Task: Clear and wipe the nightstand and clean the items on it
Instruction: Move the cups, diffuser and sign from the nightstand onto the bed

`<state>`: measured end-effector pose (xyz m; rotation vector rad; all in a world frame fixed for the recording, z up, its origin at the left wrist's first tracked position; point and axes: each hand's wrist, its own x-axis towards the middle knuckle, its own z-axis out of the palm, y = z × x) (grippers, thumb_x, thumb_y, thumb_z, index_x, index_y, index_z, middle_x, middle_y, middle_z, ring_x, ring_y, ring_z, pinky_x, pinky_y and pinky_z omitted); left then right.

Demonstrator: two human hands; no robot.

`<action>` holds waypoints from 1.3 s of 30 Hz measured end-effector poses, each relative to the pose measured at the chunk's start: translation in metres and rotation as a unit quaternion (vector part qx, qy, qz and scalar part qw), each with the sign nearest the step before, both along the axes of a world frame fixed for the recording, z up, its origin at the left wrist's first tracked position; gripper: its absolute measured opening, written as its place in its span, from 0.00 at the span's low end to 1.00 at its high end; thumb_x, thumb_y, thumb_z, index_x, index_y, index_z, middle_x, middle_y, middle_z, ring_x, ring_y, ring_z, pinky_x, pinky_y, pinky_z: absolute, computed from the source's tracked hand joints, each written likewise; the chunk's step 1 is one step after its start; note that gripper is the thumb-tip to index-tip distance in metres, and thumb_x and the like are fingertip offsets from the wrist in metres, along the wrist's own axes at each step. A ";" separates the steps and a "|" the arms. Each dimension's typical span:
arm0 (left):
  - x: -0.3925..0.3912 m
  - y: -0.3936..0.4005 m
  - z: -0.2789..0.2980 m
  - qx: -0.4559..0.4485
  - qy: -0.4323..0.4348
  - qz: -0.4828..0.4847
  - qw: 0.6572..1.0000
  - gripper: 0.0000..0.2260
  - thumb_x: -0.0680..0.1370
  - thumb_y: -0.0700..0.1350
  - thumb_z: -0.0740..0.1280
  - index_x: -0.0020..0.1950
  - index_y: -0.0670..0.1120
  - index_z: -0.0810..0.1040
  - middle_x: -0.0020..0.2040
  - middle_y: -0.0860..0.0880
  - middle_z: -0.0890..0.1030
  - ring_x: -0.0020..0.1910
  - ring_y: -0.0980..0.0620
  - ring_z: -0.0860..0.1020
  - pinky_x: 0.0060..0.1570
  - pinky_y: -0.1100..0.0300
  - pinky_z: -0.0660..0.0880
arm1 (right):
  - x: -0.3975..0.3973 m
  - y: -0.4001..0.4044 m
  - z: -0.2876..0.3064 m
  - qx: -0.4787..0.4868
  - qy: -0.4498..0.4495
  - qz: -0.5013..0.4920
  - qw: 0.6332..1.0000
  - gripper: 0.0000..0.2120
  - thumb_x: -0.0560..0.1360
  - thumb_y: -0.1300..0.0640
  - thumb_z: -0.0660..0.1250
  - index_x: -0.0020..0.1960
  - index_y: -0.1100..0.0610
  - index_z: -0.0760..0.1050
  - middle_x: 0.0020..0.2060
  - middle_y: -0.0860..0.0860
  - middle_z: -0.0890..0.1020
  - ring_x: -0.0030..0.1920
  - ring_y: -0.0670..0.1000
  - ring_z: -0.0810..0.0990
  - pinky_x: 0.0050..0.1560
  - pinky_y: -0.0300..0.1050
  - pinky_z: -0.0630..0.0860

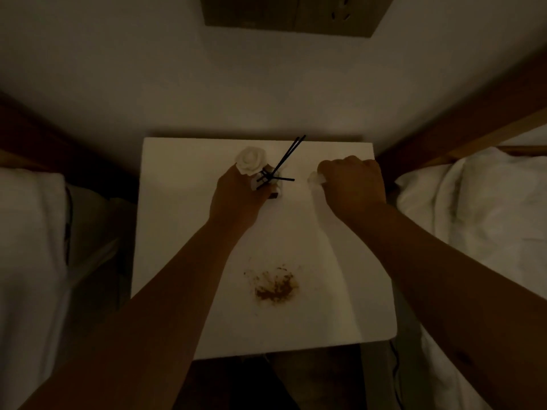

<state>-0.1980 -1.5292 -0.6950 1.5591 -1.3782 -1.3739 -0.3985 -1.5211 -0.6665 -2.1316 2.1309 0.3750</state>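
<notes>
A white nightstand (177, 220) fills the middle of the dim view. My left hand (236, 196) grips a small reed diffuser bottle (273, 189) near the back of the top; black reeds (288, 156) and a white rose (251, 161) stick up from it. To the right, my right hand (352, 182) is closed on a crumpled white tissue (315, 177), which peeks out at the hand's left side just above the tabletop. A brown patch of crumbs and smear (273, 287) lies on the front half of the nightstand.
Beds with white bedding stand on both sides, a left bed (29, 247) and a right bed (473, 217) with a wooden frame (461, 134). The wall behind carries a switch and socket panel (296, 13). Dark floor shows below the nightstand's front edge.
</notes>
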 end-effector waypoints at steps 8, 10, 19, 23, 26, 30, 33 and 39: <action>0.067 0.022 0.003 0.003 -0.011 0.082 0.997 0.13 0.71 0.45 0.75 0.53 0.56 0.79 0.53 0.48 0.83 0.54 0.50 0.81 0.56 0.46 0.78 | 0.057 -0.003 0.011 0.018 -0.046 0.101 0.994 0.07 0.79 0.58 0.61 0.54 0.52 0.76 0.41 0.50 0.79 0.43 0.53 0.75 0.34 0.43 0.62; 0.094 0.028 0.005 -0.003 -0.015 0.109 0.994 0.15 0.73 0.42 0.74 0.58 0.46 0.78 0.55 0.47 0.82 0.55 0.50 0.80 0.57 0.47 0.78 | 0.092 -0.004 0.015 0.013 -0.057 0.135 0.989 0.06 0.78 0.58 0.62 0.53 0.52 0.76 0.34 0.47 0.71 0.38 0.51 0.71 0.33 0.42 0.61; 0.254 0.100 0.041 -0.017 -0.002 0.284 0.959 0.15 0.75 0.40 0.72 0.59 0.36 0.76 0.55 0.42 0.81 0.57 0.44 0.79 0.63 0.50 0.74 | 0.293 0.003 0.043 0.002 -0.093 0.343 0.935 0.08 0.77 0.59 0.64 0.54 0.52 0.78 0.40 0.53 0.79 0.42 0.54 0.76 0.30 0.41 0.59; 0.320 0.156 0.055 -0.017 -0.022 0.357 0.934 0.14 0.75 0.40 0.71 0.59 0.38 0.76 0.55 0.45 0.80 0.54 0.47 0.81 0.55 0.54 0.78 | 0.380 0.025 0.053 -0.001 -0.104 0.429 0.897 0.06 0.76 0.61 0.66 0.51 0.52 0.78 0.38 0.53 0.78 0.36 0.51 0.72 0.29 0.40 0.67; 0.366 0.216 0.067 -0.034 -0.049 0.425 0.903 0.12 0.75 0.40 0.71 0.58 0.42 0.77 0.54 0.46 0.81 0.48 0.53 0.83 0.51 0.50 0.81 | 0.450 0.060 0.057 0.008 -0.121 0.511 0.851 0.04 0.78 0.58 0.64 0.49 0.52 0.77 0.33 0.48 0.70 0.37 0.50 0.69 0.34 0.46 0.72; 0.417 0.300 0.070 -0.012 -0.099 0.494 0.864 0.13 0.75 0.42 0.71 0.59 0.42 0.77 0.54 0.46 0.80 0.50 0.50 0.82 0.51 0.47 0.80 | 0.526 0.123 0.059 -0.008 -0.169 0.586 0.792 0.03 0.76 0.58 0.66 0.44 0.52 0.77 0.29 0.42 0.58 0.34 0.50 0.66 0.31 0.44 0.66; 0.441 0.359 0.066 0.002 -0.115 0.534 0.838 0.14 0.75 0.43 0.71 0.59 0.43 0.77 0.54 0.46 0.80 0.51 0.49 0.81 0.51 0.46 0.80 | 0.567 0.171 0.057 -0.003 -0.196 0.631 0.751 0.02 0.74 0.59 0.68 0.43 0.53 0.78 0.29 0.41 0.55 0.33 0.51 0.65 0.32 0.42 0.61; 0.466 0.455 0.048 0.037 -0.144 0.584 0.798 0.12 0.76 0.44 0.70 0.59 0.44 0.77 0.55 0.45 0.79 0.52 0.47 0.81 0.51 0.47 0.79 | 0.629 0.265 0.045 0.017 -0.182 0.687 0.704 0.03 0.73 0.60 0.68 0.45 0.53 0.79 0.27 0.42 0.59 0.34 0.50 0.63 0.31 0.41 0.54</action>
